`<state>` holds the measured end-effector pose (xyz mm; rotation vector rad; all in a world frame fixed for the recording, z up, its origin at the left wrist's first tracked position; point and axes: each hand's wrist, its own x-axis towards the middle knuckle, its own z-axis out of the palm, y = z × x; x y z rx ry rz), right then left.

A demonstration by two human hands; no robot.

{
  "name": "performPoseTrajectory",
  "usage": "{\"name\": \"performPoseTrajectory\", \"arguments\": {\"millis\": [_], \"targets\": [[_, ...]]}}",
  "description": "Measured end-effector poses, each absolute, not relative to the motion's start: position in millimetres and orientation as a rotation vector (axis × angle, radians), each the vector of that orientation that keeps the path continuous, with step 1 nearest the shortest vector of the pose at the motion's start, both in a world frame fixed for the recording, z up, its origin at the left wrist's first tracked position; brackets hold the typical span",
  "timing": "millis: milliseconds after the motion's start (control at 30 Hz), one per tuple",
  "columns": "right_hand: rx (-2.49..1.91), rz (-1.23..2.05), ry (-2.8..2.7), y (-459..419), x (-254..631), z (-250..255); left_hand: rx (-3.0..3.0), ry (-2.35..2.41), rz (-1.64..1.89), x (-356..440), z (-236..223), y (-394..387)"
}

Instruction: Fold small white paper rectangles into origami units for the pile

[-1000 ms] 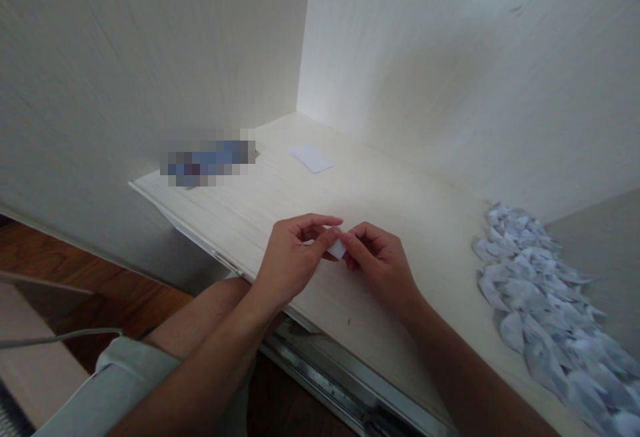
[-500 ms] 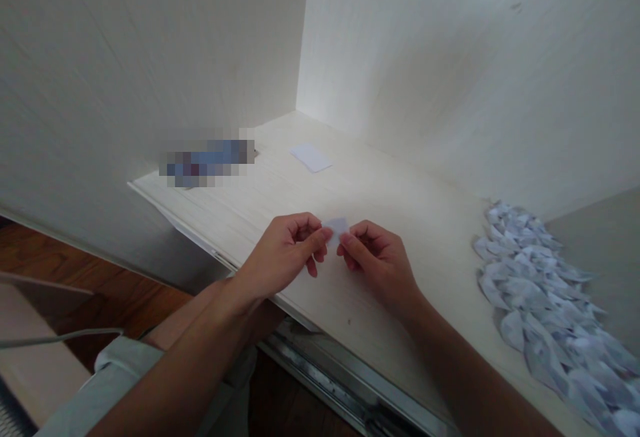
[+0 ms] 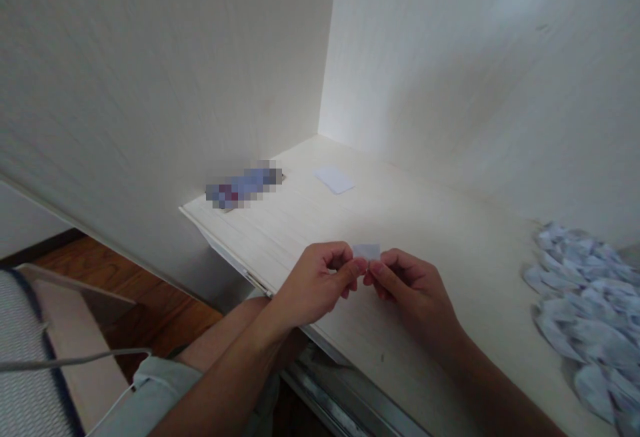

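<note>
A small piece of white paper is held up over the near part of the desk. My left hand pinches its left side between thumb and forefinger. On the other side my right hand pinches it the same way, and the two thumbs nearly meet at its lower edge. Fingers cover much of the paper, so its folds cannot be made out. Beyond the hands a flat white sheet of paper lies on the desk.
Many folded white paper pieces are heaped at the right of the white desk. A blurred-out blue object lies by the left panel. Walls enclose the desk's back and left. Below its front edge is a metal rail.
The view has shifted, so everything sits lower and further right. Both hands keep hold of the paper, with the thumbs now closer together.
</note>
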<state>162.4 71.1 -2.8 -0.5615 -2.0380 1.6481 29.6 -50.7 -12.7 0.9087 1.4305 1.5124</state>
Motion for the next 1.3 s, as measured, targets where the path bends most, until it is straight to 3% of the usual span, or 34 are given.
{"name": "performPoseTrajectory", "arguments": {"millis": [533, 1067, 1300], "targets": [[-0.580, 1.868, -1.863, 70, 164, -11, 1.018, 1.382, 1.547, 29, -16, -57], [-0.505, 2.081, -1.824, 70, 164, -14, 1.184, 1.789, 1.634, 36, -16, -56], [-0.386, 2.100, -1.979, 70, 166, -13, 1.184, 1.673, 1.647, 35, -16, -56]]}}
